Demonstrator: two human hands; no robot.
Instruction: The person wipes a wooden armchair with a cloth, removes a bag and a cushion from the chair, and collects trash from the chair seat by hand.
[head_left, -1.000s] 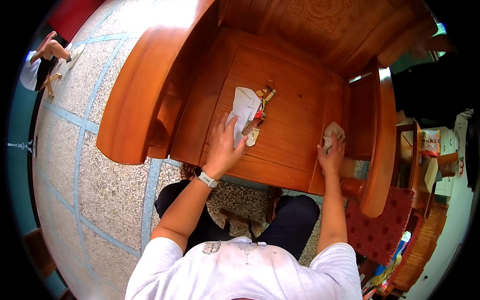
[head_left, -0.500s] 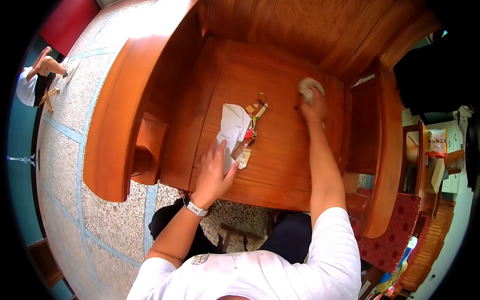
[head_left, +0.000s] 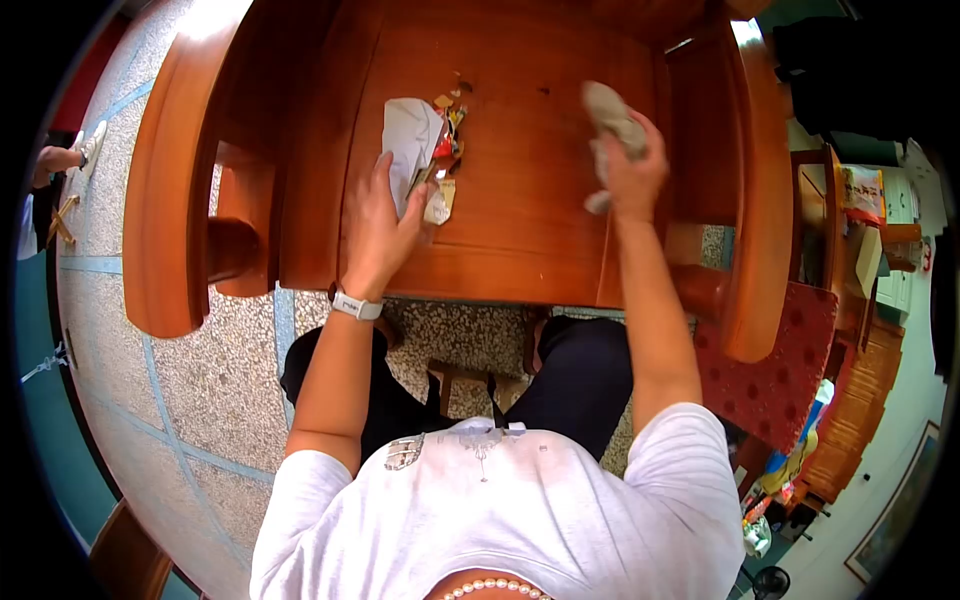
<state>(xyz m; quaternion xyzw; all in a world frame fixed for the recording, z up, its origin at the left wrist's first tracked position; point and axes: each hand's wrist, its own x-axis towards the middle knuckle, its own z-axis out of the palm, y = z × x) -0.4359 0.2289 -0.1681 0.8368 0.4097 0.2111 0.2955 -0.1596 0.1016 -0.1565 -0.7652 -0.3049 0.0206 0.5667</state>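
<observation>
My right hand (head_left: 636, 175) grips a beige cloth (head_left: 612, 118) over the right part of the wooden seat (head_left: 520, 215); part of the cloth hangs below the fingers. Left of centre on the seat lies a folded sheet of white paper (head_left: 408, 130). Beside it is a small heap of scraps and wrappers (head_left: 446, 145), with red, yellow and brown bits. My left hand (head_left: 382, 228) is at the lower edge of the paper, thumb and fingers apart. A little blurred, it seems to rest against the paper without grasping it.
Thick wooden armrests (head_left: 165, 190) flank the seat on both sides. A red patterned mat (head_left: 770, 365) lies at the right, near shelves with a snack packet (head_left: 864, 192). Another person's leg (head_left: 62, 158) shows at the far left. Dark crumbs (head_left: 544, 91) dot the seat.
My right hand has drawn the cloth back toward me, and the cloth now hangs looser. The left hand stays by the paper with fingers more spread. The view has tilted downward.
</observation>
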